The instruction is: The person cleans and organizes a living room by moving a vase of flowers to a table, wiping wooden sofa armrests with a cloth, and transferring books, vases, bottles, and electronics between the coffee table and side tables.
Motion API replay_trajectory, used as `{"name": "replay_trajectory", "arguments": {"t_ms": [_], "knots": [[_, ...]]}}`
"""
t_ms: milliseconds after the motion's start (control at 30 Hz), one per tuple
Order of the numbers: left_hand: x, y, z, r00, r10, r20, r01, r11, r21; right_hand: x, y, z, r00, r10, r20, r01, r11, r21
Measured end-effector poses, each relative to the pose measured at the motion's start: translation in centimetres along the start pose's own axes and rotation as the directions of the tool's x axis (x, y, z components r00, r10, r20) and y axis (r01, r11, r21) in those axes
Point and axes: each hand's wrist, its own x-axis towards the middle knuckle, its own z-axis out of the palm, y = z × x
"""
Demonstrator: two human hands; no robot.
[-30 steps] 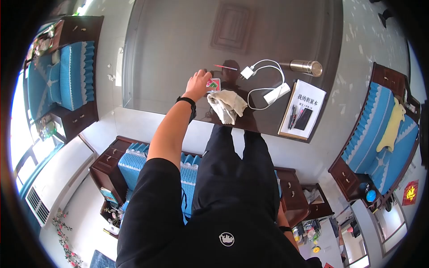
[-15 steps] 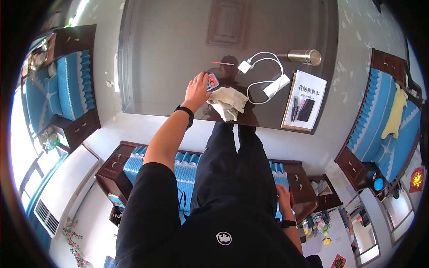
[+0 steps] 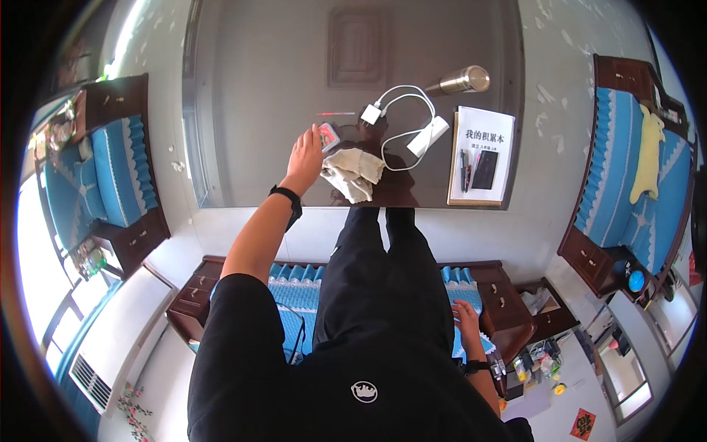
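Observation:
My left hand is on the dark table, its fingers close together at the left edge of a small box with a red and green picture. The thumb is partly hidden. A crumpled beige cloth lies just below the box, near the table's front edge. A thin red stick lies above them. My right hand hangs low beside my right leg, away from the table, with its fingers apart and nothing seen in it.
On the table are a white charger with a looped cable, a white power bank, a metal flask and a notebook bearing pens and a black phone. Blue-covered seats stand around.
The view has shifted, so the table items appear further left. The small box has turned a little under my left hand. My right hand has come into view beside my leg.

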Motion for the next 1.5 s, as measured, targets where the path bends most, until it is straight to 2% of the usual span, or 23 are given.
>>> {"name": "replay_trajectory", "arguments": {"t_ms": [100,200,300,367,433,500,533,600,633,733,833,867,967,1000,1033,1133,1167,1233,1300,1367,1433,1500], "knots": [[-1.2,0.8,-0.5,0.999,0.031,0.038,-0.033,0.998,0.048,-1.0,2.3,-0.5,1.0,0.025,-0.016,-0.025,0.999,0.023],[-0.3,0.4,0.7,0.989,0.1,0.113,-0.1,0.995,0.001,-1.3,4.0,-0.4,0.999,0.038,-0.032,-0.036,0.998,0.054],[1.1,0.5,0.9,0.992,0.083,0.091,-0.083,0.997,-0.005,-2.1,5.3,0.1,0.998,0.051,-0.044,-0.045,0.99,0.132],[2.1,2.4,-1.5,0.983,0.01,0.185,-0.002,0.999,-0.042,-2.3,6.8,0.2,0.998,0.047,-0.036,-0.041,0.99,0.138],[2.6,2.9,-2.3,0.99,0.047,0.137,-0.043,0.999,-0.031,-2.3,7.3,0.4,0.999,0.039,-0.021,-0.035,0.99,0.139],[3.5,3.2,-2.8,0.985,0.156,-0.074,-0.162,0.983,-0.084,-2.5,7.0,0.9,0.996,0.065,-0.056,-0.056,0.986,0.154],[4.3,2.8,-2.3,0.985,0.159,-0.072,-0.165,0.983,-0.082,-2.4,6.8,1.3,0.996,0.066,-0.054,-0.057,0.986,0.157],[6.3,2.2,-0.5,0.995,-0.01,-0.097,0.0,0.995,-0.097,-2.0,7.0,1.4,0.998,0.01,-0.055,-0.006,0.998,0.064],[7.1,1.9,0.2,0.995,-0.008,-0.095,-0.001,0.995,-0.099,-1.8,7.2,1.4,0.998,0.011,-0.057,-0.007,0.998,0.065],[10.2,0.9,1.5,0.996,-0.084,0.042,0.081,0.994,0.067,-0.1,7.1,1.7,0.993,-0.071,-0.09,0.07,0.997,-0.024],[11.3,0.5,2.2,0.992,-0.023,0.126,0.005,0.99,0.141,-1.0,6.0,1.5,0.998,-0.009,-0.056,0.011,0.999,0.034],[11.6,0.5,2.6,0.982,-0.046,0.183,0.017,0.988,0.154,-1.2,5.6,1.5,0.997,0.034,-0.062,-0.03,0.997,0.066],[11.5,0.2,2.7,0.986,-0.052,0.16,0.031,0.991,0.131,-1.6,4.9,1.3,0.995,0.075,-0.065,-0.069,0.994,0.085],[11.5,0.5,2.5,0.968,-0.176,0.178,0.163,0.983,0.085,-1.5,4.8,1.3,0.996,0.064,-0.054,-0.06,0.996,0.073],[11.3,0.9,2.0,0.969,-0.168,0.18,0.155,0.984,0.082,-1.3,5.0,1.0,0.996,0.066,-0.06,-0.061,0.995,0.079],[9.8,3.1,-0.3,0.95,-0.298,0.088,0.307,0.944,-0.121,0.0,6.0,0.5,0.999,0.028,-0.036,-0.026,0.998,0.056],[9.3,4.7,-0.9,0.953,-0.291,0.087,0.3,0.946,-0.123,0.7,6.5,0.2,1.0,-0.013,-0.021,0.014,0.999,0.046],[8.6,8.9,-1.5,0.938,-0.347,-0.013,0.339,0.923,-0.183,0.9,6.2,-0.1,0.998,-0.055,-0.006,0.056,0.997,0.044],[7.1,13.4,-0.2,0.972,-0.232,-0.023,0.198,0.876,-0.44,0.4,3.9,0.2,0.999,0.034,-0.027,-0.031,0.993,0.11],[6.1,20.3,0.0,0.956,-0.229,0.186,0.294,0.783,-0.549,0.9,3.9,-0.3,0.999,0.038,-0.02,-0.036,0.992,0.12],[5.8,26.2,2.6,0.936,-0.159,0.313,0.341,0.629,-0.698,1.4,4.2,-0.8,0.999,0.043,-0.014,-0.041,0.991,0.129],[6.4,30.8,6.5,0.889,-0.154,0.431,0.442,0.531,-0.723,1.8,4.6,-1.5,0.999,0.033,0.0,-0.033,0.988,0.148]]}}
